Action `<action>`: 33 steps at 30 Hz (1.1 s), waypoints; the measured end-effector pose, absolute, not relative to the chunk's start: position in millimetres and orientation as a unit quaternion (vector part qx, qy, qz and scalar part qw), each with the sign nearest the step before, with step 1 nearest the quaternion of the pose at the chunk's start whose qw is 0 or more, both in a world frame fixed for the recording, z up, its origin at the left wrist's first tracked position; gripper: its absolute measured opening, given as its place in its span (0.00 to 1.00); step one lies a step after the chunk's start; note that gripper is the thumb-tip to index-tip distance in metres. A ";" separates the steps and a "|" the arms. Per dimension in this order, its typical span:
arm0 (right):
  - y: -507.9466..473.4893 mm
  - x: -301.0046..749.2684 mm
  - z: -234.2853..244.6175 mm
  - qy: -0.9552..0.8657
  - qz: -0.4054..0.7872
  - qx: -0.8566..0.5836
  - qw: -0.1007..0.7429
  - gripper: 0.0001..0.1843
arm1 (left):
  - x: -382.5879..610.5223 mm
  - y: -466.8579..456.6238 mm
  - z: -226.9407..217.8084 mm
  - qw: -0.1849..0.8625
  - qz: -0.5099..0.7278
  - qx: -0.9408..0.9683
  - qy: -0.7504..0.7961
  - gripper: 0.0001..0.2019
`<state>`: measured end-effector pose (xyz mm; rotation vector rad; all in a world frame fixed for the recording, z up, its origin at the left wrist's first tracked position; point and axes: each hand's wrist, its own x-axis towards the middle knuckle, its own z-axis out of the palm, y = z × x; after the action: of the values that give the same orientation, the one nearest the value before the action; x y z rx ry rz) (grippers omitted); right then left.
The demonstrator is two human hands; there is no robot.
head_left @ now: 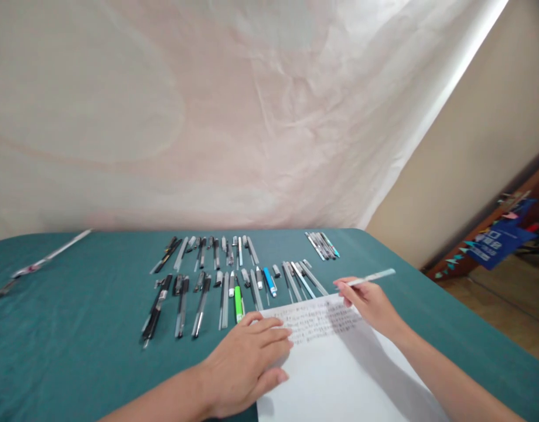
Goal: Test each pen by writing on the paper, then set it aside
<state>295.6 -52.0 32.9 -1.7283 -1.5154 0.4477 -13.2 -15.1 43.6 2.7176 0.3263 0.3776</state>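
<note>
A large white sheet of paper (322,375) lies on the green cloth, with rows of dark handwriting across its upper part. My left hand (252,357) rests flat on the sheet's left edge, fingers spread. Above the sheet's top right corner, my right hand (366,302) pinches a slim pale pen (375,276). The pen slants up to the right, its tip end hidden among the fingers. Just beyond my left fingers lie a bright green pen (238,303) and a blue capped one (269,282), among clear and black pens.
Two rows of pens, caps and refills (201,308) spread over the green tablecloth (76,328). A small bundle of pens (322,245) lies at the back right. A long thin item (50,257) lies far left. Behind the table hangs a pale curtain (208,117).
</note>
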 end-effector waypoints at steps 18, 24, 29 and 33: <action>-82.3 329.5 9.2 -0.466 0.139 -0.746 0.455 0.11 | -7.1 -18.0 38.4 0.099 0.112 0.976 0.160 0.16; -77.3 338.9 11.0 -0.487 0.144 -0.750 0.423 0.13 | -7.7 -16.3 36.3 0.103 0.126 0.974 0.156 0.15; -63.9 337.0 14.2 -0.512 0.150 -0.733 0.422 0.11 | -5.9 -17.2 30.1 0.100 0.122 0.972 0.176 0.16; -56.9 335.7 14.7 -0.512 0.153 -0.729 0.428 0.11 | -6.0 -17.1 27.9 0.100 0.122 0.971 0.180 0.16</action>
<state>335.7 -56.9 14.7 -1.8194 -1.2781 0.3819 -6.0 -17.1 27.9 2.8699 0.5310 0.3591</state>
